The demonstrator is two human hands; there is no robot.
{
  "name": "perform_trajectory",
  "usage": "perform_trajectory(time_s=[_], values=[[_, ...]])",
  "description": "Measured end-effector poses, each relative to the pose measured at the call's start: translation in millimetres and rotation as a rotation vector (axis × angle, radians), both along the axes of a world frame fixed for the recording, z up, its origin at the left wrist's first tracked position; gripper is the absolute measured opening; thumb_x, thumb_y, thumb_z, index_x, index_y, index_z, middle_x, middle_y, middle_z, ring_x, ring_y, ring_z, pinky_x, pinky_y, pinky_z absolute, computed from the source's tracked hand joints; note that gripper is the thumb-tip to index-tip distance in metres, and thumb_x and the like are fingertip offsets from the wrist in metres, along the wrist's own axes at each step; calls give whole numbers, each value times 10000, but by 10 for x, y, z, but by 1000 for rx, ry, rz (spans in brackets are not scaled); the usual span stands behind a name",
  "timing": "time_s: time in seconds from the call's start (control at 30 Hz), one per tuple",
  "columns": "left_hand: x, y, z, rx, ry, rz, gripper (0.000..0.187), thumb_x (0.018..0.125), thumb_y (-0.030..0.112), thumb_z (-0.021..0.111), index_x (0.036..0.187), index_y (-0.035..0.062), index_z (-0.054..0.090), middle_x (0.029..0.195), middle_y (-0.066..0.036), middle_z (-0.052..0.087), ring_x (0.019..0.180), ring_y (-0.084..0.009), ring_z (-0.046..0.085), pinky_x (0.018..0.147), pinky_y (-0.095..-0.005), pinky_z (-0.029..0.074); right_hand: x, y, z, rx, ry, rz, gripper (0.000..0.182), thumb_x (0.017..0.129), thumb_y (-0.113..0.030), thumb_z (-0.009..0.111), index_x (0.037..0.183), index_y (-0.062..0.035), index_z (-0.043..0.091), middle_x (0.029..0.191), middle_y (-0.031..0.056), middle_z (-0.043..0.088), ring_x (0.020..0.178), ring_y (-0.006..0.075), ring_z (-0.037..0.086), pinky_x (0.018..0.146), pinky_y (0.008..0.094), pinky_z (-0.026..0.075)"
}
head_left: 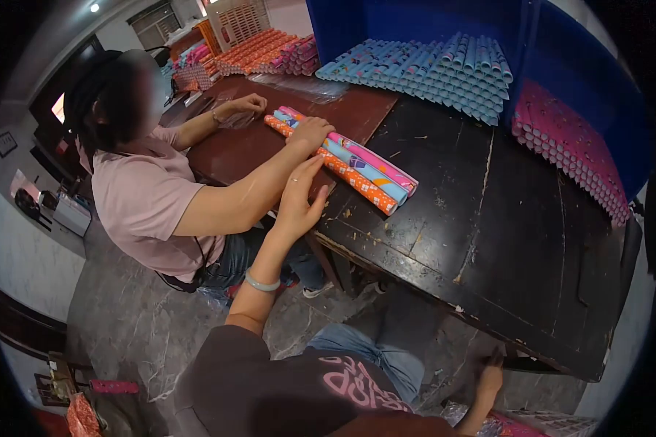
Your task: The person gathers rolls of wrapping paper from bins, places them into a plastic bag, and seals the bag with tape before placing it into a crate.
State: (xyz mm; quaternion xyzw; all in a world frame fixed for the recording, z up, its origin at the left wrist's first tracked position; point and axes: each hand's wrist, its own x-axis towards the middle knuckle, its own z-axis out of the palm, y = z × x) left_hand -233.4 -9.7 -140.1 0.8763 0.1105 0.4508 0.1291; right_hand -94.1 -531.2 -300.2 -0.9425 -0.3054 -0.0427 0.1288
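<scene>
Lying just beyond open left hand (pixel 297 207): three patterned rolls (pixel 366 174).

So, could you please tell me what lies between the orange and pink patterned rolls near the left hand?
A light-blue patterned roll lies between the orange roll and the pink roll, as the head view shows.

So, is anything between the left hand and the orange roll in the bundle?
Nothing visible stands between the left hand and the orange roll, but the co-worker's hand lies over the bundle, close beside it.
</scene>
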Motion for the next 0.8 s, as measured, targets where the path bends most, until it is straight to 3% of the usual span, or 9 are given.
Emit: perform_trajectory(time_s=[0.07,0.13,0.23,0.3,0.37,0.47,0.6,0.67,0.8], values=[[52,-36,-58,-37,-6,-26,480,772,4,585,1234,-4,453,1229,-199,477,1148,-351,460,967,-384,369,41,47,106,-58,-280,-182,267,656,-83,708,879,7,592,867,183,612,793,378,571,677,434,453],[111,-102,-89,-109,-21,-99,486,773,5,583,1239,-4,444,1227,-200,471,1150,-356,451,964,-390,369,-86,171,609,-71,174,81,198,723,-67,672,886,12,591,843,175,622,764,304,609,677,368,477],[210,-72,-145,-83,-42,-121,483,782,10,573,1244,-9,433,1236,-204,465,1166,-358,438,978,-389,359,-159,906,1681,36,492,161,134,790,-33,618,913,15,595,822,142,628,743,201,618,667,285,479],[244,-78,-183,-92,-77,-136,480,786,14,570,1245,-11,430,1239,-206,462,1170,-358,435,982,-389,356,-35,1460,1865,523,377,447,157,780,-13,627,936,-19,615,833,149,646,725,240,647,629,318,493],[227,-26,-230,-194,-124,-108,471,795,22,563,1244,-16,427,1242,-211,458,1179,-358,429,987,-392,354,3,2299,2187,646,121,628,261,786,-30,635,1042,-26,585,936,155,637,840,281,635,722,330,488],[203,-42,-296,-167,-116,-66,472,804,21,540,1254,-19,405,1249,-216,445,1173,-371,425,986,-400,355,142,3591,2271,469,-138,880,612,768,-268,671,1244,20,415,1295,235,428,1200,382,416,976,413,362],[226,-84,-270,-149,-144,-92,557,730,-46,488,1271,-56,358,1278,-236,399,1203,-381,384,1027,-418,300,216,5020,1826,111,-312,616,698,683,-339,719,1219,6,434,1316,209,408,1205,377,416,927,483,406],[187,-90,-263,-147,-182,-84,562,723,-48,457,1276,-54,358,1282,-238,393,1221,-384,362,1046,-419,274,494,5791,1465,26,35,446,714,668,-396,714,1206,-7,452,1290,177,443,1202,334,437,933,491,402],[205,-80,-307,-167,-199,-81,581,696,-57,459,1269,-56,360,1280,-239,392,1222,-386,360,1047,-420,273,151,5771,1720,-87,30,465,610,734,-398,621,1199,-31,477,1199,146,516,1148,300,488,938,471,397]])
